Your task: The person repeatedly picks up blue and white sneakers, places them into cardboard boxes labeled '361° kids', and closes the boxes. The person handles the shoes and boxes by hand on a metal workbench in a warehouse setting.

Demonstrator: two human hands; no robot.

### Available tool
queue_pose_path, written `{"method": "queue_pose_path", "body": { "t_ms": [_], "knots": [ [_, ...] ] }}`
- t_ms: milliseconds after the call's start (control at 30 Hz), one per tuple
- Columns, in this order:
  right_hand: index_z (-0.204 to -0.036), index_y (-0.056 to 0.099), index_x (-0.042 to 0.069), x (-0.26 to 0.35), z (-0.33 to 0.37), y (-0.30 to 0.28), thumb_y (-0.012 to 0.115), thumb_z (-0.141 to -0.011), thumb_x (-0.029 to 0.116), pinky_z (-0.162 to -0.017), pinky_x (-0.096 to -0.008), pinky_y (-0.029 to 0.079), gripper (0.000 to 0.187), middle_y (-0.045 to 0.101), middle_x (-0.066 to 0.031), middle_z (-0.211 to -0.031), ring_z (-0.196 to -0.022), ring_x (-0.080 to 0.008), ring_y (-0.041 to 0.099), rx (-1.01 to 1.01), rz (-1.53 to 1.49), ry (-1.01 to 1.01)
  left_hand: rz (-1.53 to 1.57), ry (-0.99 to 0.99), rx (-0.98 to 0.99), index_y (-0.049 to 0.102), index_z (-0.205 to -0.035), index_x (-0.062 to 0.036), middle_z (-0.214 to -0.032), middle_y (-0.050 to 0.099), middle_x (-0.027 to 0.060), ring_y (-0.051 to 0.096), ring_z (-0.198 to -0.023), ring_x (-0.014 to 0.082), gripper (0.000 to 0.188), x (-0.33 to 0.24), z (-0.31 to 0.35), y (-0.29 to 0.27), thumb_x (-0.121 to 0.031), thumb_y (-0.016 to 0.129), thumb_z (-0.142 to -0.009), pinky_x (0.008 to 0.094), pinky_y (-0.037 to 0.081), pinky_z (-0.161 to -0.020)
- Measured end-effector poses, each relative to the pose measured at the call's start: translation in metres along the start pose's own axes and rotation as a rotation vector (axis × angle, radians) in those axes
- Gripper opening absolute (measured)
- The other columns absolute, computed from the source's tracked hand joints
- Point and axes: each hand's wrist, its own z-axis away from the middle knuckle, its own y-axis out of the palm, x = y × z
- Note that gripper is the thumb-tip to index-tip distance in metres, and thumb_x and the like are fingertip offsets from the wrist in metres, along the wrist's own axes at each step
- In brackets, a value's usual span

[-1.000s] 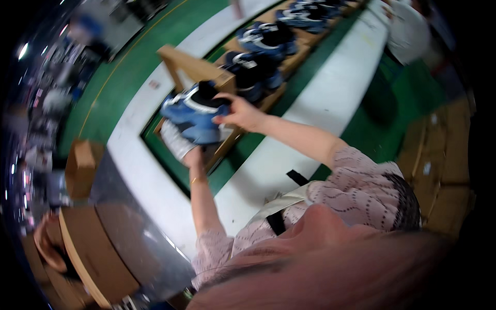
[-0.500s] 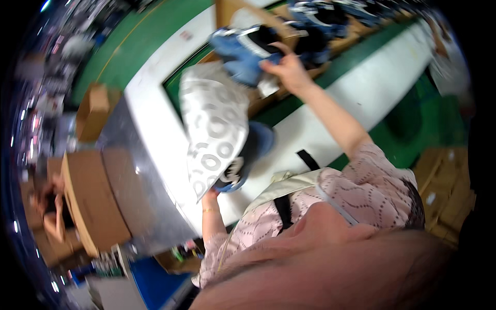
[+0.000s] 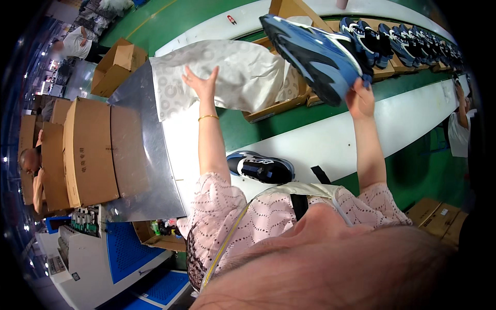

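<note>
My right hand (image 3: 360, 99) grips a blue, black and white sneaker (image 3: 312, 54) by its heel end, holding it up with its dark sole turned partly toward me. My left hand (image 3: 201, 85) is open, fingers spread, over a sheet of patterned white tissue paper (image 3: 232, 67). The paper spreads leftward out of an open shoebox (image 3: 274, 110) and covers much of it. On the white table edge (image 3: 315, 139) in front of me lies a second sneaker (image 3: 262, 168) of the same colours, apart from both hands.
A row of sneakers in open boxes (image 3: 398, 67) runs to the far right along a green channel between white surfaces. At left are a metal tabletop (image 3: 142, 170), large cartons (image 3: 90, 150) and an empty brown box (image 3: 118, 64). Other people stand at left and far right.
My left hand has let go of the sneaker on the table and moved up over the paper, which now spreads flatter to the left. My right hand has raised its sneaker to the right.
</note>
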Motion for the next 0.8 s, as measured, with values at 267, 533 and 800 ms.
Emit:
{"method": "queue_pose_path", "body": {
  "t_ms": [267, 533, 800],
  "knots": [
    [-0.125, 0.044, 0.014, 0.018, 0.026, -0.032, 0.062, -0.083, 0.007, -0.096, -0.0326, 0.034, 0.046, 0.053, -0.0014, -0.117, -0.112, -0.0168, 0.047, -0.135, 0.148, -0.092, 0.841, -1.082, 0.069, 0.035, -0.052, -0.0104, -0.042, 0.037, 0.0022, 0.038, -0.039, 0.0178, 0.054, 0.076, 0.147, -0.008, -0.050, 0.050, -0.085, 0.0327, 0.031, -0.039],
    [-0.119, 0.050, 0.005, 0.020, 0.029, -0.054, 0.058, -0.086, 0.017, -0.101, -0.0410, 0.032, 0.036, 0.053, -0.0094, -0.121, -0.114, -0.0253, 0.048, -0.234, -0.016, -0.051, 1.381, -0.983, 0.153, 0.044, -0.121, 0.0012, -0.112, 0.055, 0.0164, 0.054, -0.102, 0.0312, 0.064, 0.136, 0.077, -0.002, -0.043, 0.062, -0.079, 0.0461, 0.043, -0.091],
    [-0.134, 0.035, 0.005, 0.087, 0.064, -0.062, 0.055, -0.083, 0.051, -0.107, -0.0464, 0.026, 0.072, 0.037, -0.0136, -0.138, -0.125, -0.0319, 0.038, -0.262, -0.017, -0.400, 0.467, 0.610, 0.391, 0.063, -0.109, -0.0116, -0.100, 0.060, 0.0137, 0.053, -0.097, 0.0332, 0.052, -0.075, 0.062, 0.104, 0.009, 0.042, -0.066, 0.0390, 0.037, -0.093]
  ]
}}
